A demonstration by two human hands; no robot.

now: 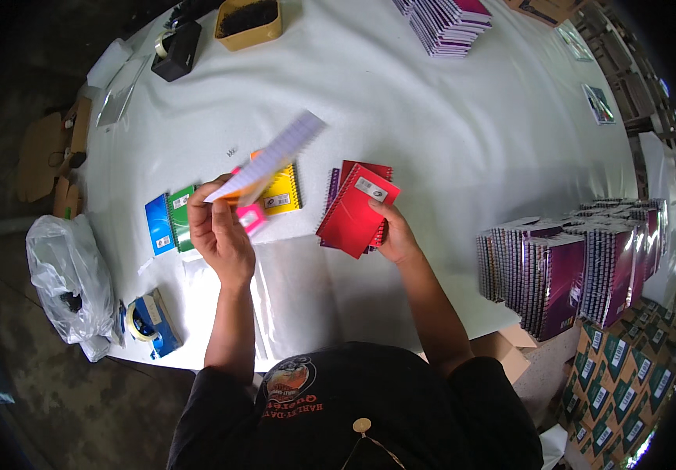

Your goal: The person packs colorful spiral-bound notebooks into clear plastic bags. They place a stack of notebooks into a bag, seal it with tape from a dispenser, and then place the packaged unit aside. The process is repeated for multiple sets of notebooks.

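My left hand (pixel 224 235) is closed, pinching the lower end of a long pale sheet (pixel 287 145) with faint lines. Motion blurs the sheet, and some orange shows near my fingertips. My right hand (pixel 395 235) grips a small red spiral notebook (pixel 357 207) by its right edge, thumb on top. Another red cover and a purple spiral notebook (pixel 329 192) stick out beneath it. Partly behind my left hand and the sheet lie a yellow notebook (pixel 281 200) and a pink one (pixel 252 218). Left of that hand are a green notebook (pixel 180 219) and a blue one (pixel 159 223).
Stacked purple spiral notebooks (pixel 561 274) stand at the table's right; another pile (pixel 451 27) is at the far side. Tape dispensers, one black (pixel 177 55) and one blue (pixel 158 325), a yellow container (pixel 252 31) and a plastic bag (pixel 72 278) line the left side.
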